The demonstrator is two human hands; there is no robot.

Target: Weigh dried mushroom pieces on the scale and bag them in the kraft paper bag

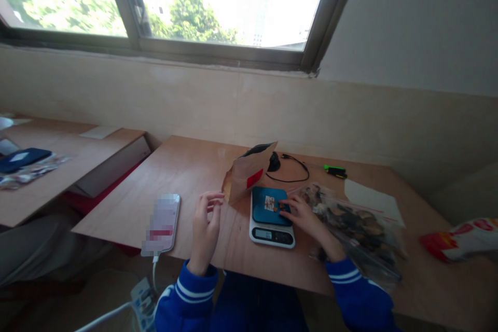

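A white kitchen scale (272,237) with a blue-green top and a lit display sits on the table in front of me. On its top lie a small white patterned packet (270,203) and a few small orange-brown pieces (276,209). My right hand (305,216) reaches over the scale's right edge, thumb and fingers around one of these pieces. My left hand (207,225) is raised left of the scale, its fingers loosely bent and apart from the thumb. Its fingertips are close to a standing brown paper bag (243,179) with a red label; I cannot tell if they touch it.
Right of the scale lie clear plastic bags (360,225) of dark dried pieces. Behind are a black cable (298,178), a green-and-black cutter (335,171) and white paper (373,199). A plugged-in phone (162,223) lies left; a red-and-white package (459,238) right.
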